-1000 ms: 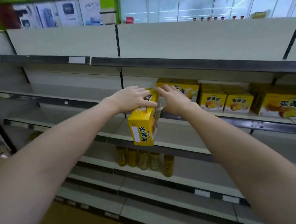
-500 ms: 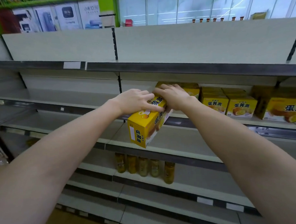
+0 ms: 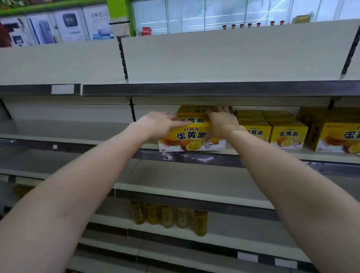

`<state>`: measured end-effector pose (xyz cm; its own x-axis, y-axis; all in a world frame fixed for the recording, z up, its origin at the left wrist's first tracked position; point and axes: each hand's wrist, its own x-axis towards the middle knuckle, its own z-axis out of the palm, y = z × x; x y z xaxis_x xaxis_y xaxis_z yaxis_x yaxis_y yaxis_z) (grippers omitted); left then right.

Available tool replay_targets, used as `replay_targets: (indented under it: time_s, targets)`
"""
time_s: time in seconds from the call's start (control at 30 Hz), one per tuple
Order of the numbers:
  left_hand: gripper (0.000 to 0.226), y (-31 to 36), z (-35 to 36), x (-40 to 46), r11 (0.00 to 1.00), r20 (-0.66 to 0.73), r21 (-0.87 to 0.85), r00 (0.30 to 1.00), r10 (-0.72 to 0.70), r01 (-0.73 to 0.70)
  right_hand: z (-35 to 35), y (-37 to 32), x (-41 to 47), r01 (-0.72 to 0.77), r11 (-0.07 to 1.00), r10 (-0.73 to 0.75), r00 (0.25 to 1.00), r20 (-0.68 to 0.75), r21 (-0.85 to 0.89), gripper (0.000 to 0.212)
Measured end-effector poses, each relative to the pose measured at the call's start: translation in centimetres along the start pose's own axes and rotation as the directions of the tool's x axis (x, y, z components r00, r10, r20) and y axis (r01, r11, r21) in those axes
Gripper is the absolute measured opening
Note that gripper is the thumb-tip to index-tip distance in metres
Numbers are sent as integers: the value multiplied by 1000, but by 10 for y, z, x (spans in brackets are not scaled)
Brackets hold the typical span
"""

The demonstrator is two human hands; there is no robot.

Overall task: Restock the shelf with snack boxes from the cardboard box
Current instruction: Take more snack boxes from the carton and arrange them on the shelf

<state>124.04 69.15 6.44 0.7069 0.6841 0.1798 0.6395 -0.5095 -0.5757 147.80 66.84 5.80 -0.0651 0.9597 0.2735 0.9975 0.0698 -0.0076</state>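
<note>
A yellow snack box point(image 3: 193, 140) stands at the front edge of the second shelf point(image 3: 280, 159), its printed face toward me. My left hand point(image 3: 161, 124) holds its upper left corner, fingers lying over the top. My right hand point(image 3: 222, 124) grips its upper right side, thumb down the front and fingers reaching over the top. Another yellow box point(image 3: 192, 109) sits just behind it, partly hidden. The cardboard box is out of view.
More yellow snack boxes point(image 3: 288, 135) line the same shelf to the right, with a larger one point(image 3: 346, 137) at the far right. The shelf above point(image 3: 214, 89) hangs low over my hands. Several bottles point(image 3: 168, 218) stand on a lower shelf.
The box was tilted in front of the shelf with its end toward me; both hands have turned it face-forward and moved it up and back onto the shelf edge.
</note>
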Motion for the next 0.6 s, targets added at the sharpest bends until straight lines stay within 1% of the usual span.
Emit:
replay_targets:
  time_s: [0.07, 0.1, 0.17, 0.23, 0.33, 0.4, 0.47, 0.6]
  targets:
    - [51, 5, 4, 10, 998, -21, -68, 1000, 1, -2, 5, 5, 6, -16, 1000, 16, 1000, -12, -13, 96]
    - [48, 7, 8, 15, 995, -23, -98, 1000, -2, 0, 8, 8, 9, -21, 1000, 21, 1000, -17, -20, 95]
    - [49, 13, 16, 25, 992, -21, -122, 999, -28, 26, 16, 13, 15, -30, 1000, 30, 1000, -7, -6, 93]
    - [53, 19, 23, 34, 993, -50, -100, 996, -74, 68, 25, 18, 20, -46, 999, 45, 998, 36, 14, 92]
    - [61, 29, 34, 46, 986, -88, -92, 986, -145, 136, 34, 23, 29, -74, 997, 74, 993, 90, -9, 89]
    - [62, 36, 38, 51, 976, -100, -117, 975, -197, 185, 38, 24, 36, -89, 996, 90, 990, 105, -12, 88]
    - [61, 38, 40, 57, 961, -103, -162, 965, -241, 223, 42, 25, 44, -102, 995, 102, 990, 95, 3, 87]
    - [68, 38, 45, 74, 941, -75, -189, 951, -299, 280, 57, 31, 57, -117, 993, 116, 992, 42, 27, 85]
